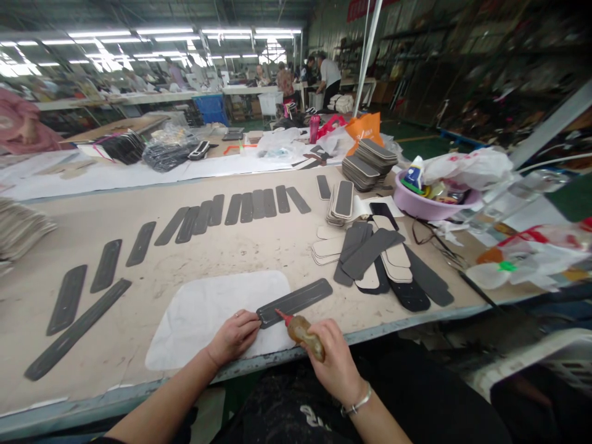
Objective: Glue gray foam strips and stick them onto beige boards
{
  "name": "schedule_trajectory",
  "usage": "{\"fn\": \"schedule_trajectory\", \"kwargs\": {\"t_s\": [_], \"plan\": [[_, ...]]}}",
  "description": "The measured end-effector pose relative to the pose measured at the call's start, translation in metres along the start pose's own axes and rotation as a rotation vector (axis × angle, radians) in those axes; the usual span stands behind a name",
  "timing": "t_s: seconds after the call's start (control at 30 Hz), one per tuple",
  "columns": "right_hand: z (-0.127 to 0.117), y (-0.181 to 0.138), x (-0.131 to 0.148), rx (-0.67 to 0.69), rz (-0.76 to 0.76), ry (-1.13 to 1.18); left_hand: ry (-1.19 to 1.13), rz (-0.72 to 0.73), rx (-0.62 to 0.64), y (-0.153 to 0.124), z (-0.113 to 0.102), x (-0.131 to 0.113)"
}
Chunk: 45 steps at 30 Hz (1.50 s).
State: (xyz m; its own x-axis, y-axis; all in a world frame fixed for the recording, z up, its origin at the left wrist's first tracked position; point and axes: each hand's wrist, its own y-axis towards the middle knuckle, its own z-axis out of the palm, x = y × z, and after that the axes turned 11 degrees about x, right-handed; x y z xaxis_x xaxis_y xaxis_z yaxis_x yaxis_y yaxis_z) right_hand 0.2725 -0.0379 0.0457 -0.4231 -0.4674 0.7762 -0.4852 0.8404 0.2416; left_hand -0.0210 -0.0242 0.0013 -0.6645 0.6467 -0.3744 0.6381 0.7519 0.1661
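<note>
Grey and slim, one strip (300, 299) lies partly on a white sheet (185, 314) at the tan table's (217, 256) near edge, its left end under the left hand (234, 336), whose grip is hidden; the right hand (335, 361) clasps one bottle (300, 332). Beyond, about fourteen more strips (106, 265) lie spread out. One bag (472, 168) partly covers one purple basin (430, 206). Distant workers (329, 74) blur beneath factory lights (178, 38).

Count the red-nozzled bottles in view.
1: the red-nozzled bottle in the right hand, nozzle pointing over the dark strip. Others may be hidden.
</note>
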Motion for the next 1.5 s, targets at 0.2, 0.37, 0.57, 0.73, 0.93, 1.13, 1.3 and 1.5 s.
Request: {"fn": "schedule_trajectory", "kwargs": {"t_s": [0.2, 0.37, 0.57, 0.73, 0.93, 1.13, 1.3, 1.5], "plan": [[-0.018, -0.004, -0.02, -0.076, 0.064, -0.123, -0.015, 0.002, 0.003, -0.001, -0.001, 0.0], [-0.039, -0.014, -0.045, -0.252, 0.112, -0.248, -0.032, 0.001, 0.002, 0.0, -0.001, -0.001], [-0.022, -0.012, -0.028, -0.183, 0.104, -0.086, -0.008, 0.002, -0.015, 0.001, -0.002, -0.002], [-0.017, -0.009, -0.022, -0.118, 0.06, -0.008, -0.007, 0.003, -0.004, 0.001, -0.003, -0.002], [-0.054, -0.007, -0.048, -0.31, 0.113, -0.197, -0.018, -0.002, -0.003, 0.001, -0.003, -0.003], [-0.066, 0.001, -0.068, -0.32, 0.126, -0.256, -0.016, -0.003, 0.001, 0.002, -0.003, -0.004], [-0.063, -0.002, -0.071, -0.337, 0.136, -0.274, 0.003, -0.004, -0.016, 0.003, -0.004, -0.005], [-0.066, -0.02, -0.061, -0.36, 0.152, -0.27, -0.007, -0.009, -0.004, 0.001, -0.001, -0.002]]}}
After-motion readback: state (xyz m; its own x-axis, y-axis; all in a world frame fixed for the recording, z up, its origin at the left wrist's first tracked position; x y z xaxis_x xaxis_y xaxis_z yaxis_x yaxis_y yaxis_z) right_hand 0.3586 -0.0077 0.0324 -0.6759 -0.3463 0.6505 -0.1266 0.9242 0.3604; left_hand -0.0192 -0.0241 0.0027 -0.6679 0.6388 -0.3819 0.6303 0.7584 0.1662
